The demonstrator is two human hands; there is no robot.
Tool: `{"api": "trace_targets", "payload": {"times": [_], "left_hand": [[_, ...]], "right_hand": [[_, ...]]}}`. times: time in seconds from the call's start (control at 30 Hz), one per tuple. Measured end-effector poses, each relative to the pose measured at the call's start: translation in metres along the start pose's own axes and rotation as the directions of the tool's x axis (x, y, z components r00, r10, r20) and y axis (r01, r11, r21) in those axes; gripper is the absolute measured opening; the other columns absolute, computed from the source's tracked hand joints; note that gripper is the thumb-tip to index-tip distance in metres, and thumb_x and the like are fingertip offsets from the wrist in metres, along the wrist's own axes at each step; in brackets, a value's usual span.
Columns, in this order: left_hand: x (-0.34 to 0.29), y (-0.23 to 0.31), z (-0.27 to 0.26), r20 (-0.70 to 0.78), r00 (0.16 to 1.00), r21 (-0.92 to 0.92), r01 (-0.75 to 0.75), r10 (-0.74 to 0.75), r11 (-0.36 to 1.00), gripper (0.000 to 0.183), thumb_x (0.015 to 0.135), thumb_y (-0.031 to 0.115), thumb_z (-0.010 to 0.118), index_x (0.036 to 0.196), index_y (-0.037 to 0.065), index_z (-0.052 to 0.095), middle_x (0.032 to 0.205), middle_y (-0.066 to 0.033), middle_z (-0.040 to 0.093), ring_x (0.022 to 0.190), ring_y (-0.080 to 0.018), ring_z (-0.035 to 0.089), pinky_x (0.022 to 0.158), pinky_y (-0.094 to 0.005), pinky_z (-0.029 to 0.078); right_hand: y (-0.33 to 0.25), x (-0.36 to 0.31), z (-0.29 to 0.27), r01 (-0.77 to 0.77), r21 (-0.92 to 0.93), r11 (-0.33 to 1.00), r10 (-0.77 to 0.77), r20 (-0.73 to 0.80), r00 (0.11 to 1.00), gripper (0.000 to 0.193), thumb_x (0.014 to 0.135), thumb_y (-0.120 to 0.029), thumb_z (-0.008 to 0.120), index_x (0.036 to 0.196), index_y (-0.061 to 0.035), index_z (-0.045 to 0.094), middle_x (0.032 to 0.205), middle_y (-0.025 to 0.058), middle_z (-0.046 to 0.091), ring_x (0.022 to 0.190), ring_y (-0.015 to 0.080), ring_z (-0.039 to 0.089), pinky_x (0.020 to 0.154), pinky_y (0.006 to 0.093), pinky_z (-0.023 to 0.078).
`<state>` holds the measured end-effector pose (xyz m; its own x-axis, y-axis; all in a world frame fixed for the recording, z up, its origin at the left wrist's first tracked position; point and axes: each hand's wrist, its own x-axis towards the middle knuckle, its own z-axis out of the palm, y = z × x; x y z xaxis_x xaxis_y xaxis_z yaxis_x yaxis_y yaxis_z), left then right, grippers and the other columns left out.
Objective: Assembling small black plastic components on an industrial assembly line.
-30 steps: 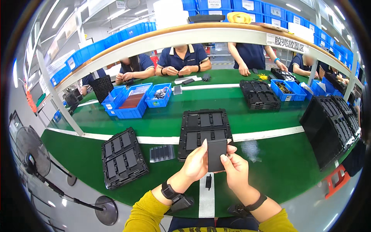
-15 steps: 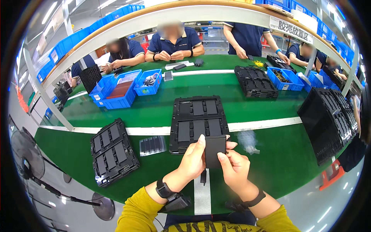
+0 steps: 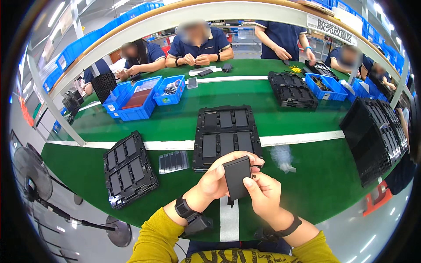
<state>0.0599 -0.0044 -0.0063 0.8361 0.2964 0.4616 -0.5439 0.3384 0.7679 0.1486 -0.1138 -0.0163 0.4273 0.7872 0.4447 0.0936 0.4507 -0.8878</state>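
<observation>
Between my two hands, above the near edge of the green table, is a flat black rectangular pack [image 3: 237, 177], held tilted. My left hand [image 3: 215, 179] wraps round its far and left sides, with its fingers behind it. On the right edge, the thumb and fingers of my right hand [image 3: 262, 191] pinch it. A short dark piece shows just below the pack. Just beyond my hands lies a black tray [image 3: 198, 144] with several dark flat pieces in its slots.
Left are another filled black tray [image 3: 151, 182] and a clear strip pack [image 3: 173, 162]; right, crumpled clear film [image 3: 283, 158] and a tall tray stack [image 3: 357, 144]. Blue bins [image 3: 169, 100] and more trays [image 3: 291, 103] stand farther off. Several co-workers sit or stand across the table.
The pack has tilted and come slightly left and nearer. My left thumb has left its near face, and the left fingers now reach round the far end. My right hand keeps its pinch.
</observation>
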Motion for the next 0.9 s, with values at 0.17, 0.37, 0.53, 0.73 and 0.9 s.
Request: {"api": "trace_targets", "payload": {"times": [0.17,0.37,0.53,0.73,0.9], "left_hand": [[0.000,-0.002,-0.001,0.022,1.000,-0.125,0.024,-0.021,0.992,0.074,0.078,0.055,0.053,0.119,-0.006,0.044,0.123,-0.0195,0.045,0.113,-0.0272,0.046,0.096,-0.0370,0.036],[0.011,0.043,0.009,-0.137,0.987,0.597,0.017,0.081,0.802,0.039,0.089,0.015,0.050,0.124,0.000,0.044,0.121,-0.0170,0.050,0.112,-0.0242,0.048,0.096,-0.0361,0.037],[0.007,0.066,0.009,-0.166,0.986,0.784,0.121,0.018,0.608,0.023,0.087,0.011,0.049,0.103,-0.002,0.061,0.100,-0.0109,0.059,0.088,-0.0187,0.056,0.077,-0.0275,0.043],[0.008,0.066,0.001,0.068,0.996,0.837,-0.089,0.060,0.540,0.026,0.086,0.009,0.044,0.105,-0.002,0.060,0.099,-0.0141,0.060,0.091,-0.0234,0.056,0.080,-0.0312,0.042],[0.009,0.064,-0.005,0.177,0.980,0.874,-0.197,0.086,0.444,0.027,0.087,0.009,0.043,0.106,-0.002,0.058,0.100,-0.0143,0.061,0.093,-0.0254,0.055,0.085,-0.0351,0.040]], "right_hand": [[0.002,-0.003,-0.001,-0.018,0.004,1.000,0.018,0.014,1.000,0.012,0.086,-0.009,0.056,0.081,0.0013,0.060,0.061,-0.0017,0.057,0.055,0.0015,0.047,0.049,0.0187,0.039],[0.007,0.009,-0.007,-0.042,0.098,0.994,0.058,-0.161,0.985,0.010,0.087,-0.006,0.054,0.086,0.0022,0.060,0.072,0.0000,0.062,0.064,0.0021,0.052,0.057,0.0180,0.043],[0.013,0.007,-0.008,0.022,-0.021,1.000,-0.023,-0.051,0.998,0.009,0.085,-0.005,0.057,0.085,0.0024,0.061,0.067,-0.0009,0.059,0.059,0.0018,0.048,0.052,0.0175,0.039],[0.003,0.006,-0.004,0.079,-0.061,0.995,-0.079,-0.003,0.997,0.009,0.084,-0.006,0.058,0.085,0.0022,0.062,0.068,0.0027,0.062,0.060,0.0040,0.054,0.054,0.0194,0.043],[0.007,0.001,-0.005,0.043,-0.041,0.998,-0.043,-0.003,0.999,0.010,0.084,-0.006,0.058,0.085,0.0024,0.062,0.068,0.0031,0.062,0.059,0.0047,0.054,0.054,0.0197,0.044]]}}
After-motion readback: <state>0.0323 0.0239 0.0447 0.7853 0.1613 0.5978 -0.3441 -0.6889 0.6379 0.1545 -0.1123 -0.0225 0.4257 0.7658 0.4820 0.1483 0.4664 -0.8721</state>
